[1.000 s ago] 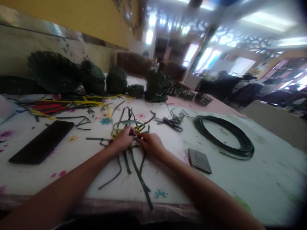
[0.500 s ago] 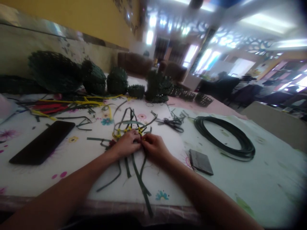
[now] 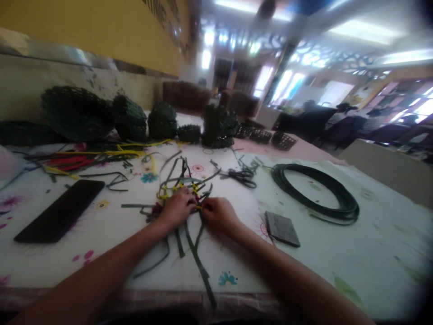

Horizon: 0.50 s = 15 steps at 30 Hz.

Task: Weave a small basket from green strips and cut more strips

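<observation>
Between my hands on the table lies a small piece of weaving (image 3: 181,185), made of dark green strips with yellow and some red crossings. Loose ends of green strip (image 3: 199,259) stick out from it toward me and to the sides. My left hand (image 3: 178,206) presses over the weaving with bent fingers, holding it down. My right hand (image 3: 219,213) is closed at its right edge, and a short yellow strip (image 3: 199,207) runs into its fingertips. The fingers partly hide the weaving's near right corner.
Scissors (image 3: 241,176) lie beyond my right hand, beside green scraps. Further right are a coil of dark strip (image 3: 279,180) and a grey block (image 3: 282,229). A black slab (image 3: 61,212) lies left, near red and yellow strips (image 3: 74,160). Woven baskets (image 3: 77,115) line the back.
My right hand has drawn slightly right and closed more tightly, leaving a yellow strip showing between the hands. My left hand has settled flatter over the weaving. The view has tilted slightly.
</observation>
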Tool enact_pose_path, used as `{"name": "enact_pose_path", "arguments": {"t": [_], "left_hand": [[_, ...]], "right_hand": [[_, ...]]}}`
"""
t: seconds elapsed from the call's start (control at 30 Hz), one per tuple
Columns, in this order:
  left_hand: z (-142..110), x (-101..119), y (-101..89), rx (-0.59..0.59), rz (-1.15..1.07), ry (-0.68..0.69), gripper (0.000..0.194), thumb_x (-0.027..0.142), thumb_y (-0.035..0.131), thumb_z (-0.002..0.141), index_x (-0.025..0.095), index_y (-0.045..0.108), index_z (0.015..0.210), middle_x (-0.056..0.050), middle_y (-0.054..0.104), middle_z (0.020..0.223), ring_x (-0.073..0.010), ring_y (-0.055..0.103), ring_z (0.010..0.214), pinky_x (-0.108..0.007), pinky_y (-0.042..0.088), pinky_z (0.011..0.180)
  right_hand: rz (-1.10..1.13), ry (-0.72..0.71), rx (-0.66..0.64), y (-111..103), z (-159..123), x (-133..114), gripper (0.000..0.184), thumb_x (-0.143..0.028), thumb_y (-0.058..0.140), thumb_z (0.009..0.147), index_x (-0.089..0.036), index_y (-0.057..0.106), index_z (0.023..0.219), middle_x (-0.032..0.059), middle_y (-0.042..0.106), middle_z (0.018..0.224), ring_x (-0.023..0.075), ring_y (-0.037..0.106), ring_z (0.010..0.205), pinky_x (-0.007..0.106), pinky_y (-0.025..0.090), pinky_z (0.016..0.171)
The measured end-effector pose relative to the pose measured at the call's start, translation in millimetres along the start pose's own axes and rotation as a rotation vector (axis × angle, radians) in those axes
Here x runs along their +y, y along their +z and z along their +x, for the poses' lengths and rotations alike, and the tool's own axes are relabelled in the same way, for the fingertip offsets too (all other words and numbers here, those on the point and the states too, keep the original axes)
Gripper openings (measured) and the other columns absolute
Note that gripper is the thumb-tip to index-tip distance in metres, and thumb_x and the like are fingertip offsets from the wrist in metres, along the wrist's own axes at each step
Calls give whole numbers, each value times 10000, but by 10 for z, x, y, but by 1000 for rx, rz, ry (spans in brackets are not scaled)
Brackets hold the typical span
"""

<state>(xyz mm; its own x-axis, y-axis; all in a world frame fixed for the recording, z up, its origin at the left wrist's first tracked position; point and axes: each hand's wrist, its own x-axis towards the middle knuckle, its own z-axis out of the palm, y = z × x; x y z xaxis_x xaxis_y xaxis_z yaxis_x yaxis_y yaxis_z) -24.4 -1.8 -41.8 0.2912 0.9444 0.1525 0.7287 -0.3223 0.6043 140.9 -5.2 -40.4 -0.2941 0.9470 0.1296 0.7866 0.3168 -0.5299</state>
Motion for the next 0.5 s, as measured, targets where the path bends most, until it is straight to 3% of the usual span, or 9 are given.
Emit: {"name": "enact_pose_path", "arguments": {"t": [0.2,0.33,0.5], "left_hand": [[12,-40,36,22,-58,-19,145,117,559,787,171,681,734,-61,561,947,-193,560,913,-343,453,859],[5,-48,40,45,-104,-18,131,123,563,766,169,676,719,-61,560,943,-193,562,891,-351,454,850],[-15,-22,-23,199,-237,64,117,202,574,812,173,665,744,-50,566,886,-191,564,892,-337,445,849]], "right_hand": [[151,11,0,3,20,39,243,-69,553,684,-172,768,734,56,742,727,171,599,650,248,365,618],[345,34,6,18,37,59,254,-52,540,646,-185,755,667,17,713,651,170,589,639,255,390,623],[719,104,28,3,25,41,198,-175,558,700,-155,746,759,-16,609,559,126,493,511,229,361,490]]}}
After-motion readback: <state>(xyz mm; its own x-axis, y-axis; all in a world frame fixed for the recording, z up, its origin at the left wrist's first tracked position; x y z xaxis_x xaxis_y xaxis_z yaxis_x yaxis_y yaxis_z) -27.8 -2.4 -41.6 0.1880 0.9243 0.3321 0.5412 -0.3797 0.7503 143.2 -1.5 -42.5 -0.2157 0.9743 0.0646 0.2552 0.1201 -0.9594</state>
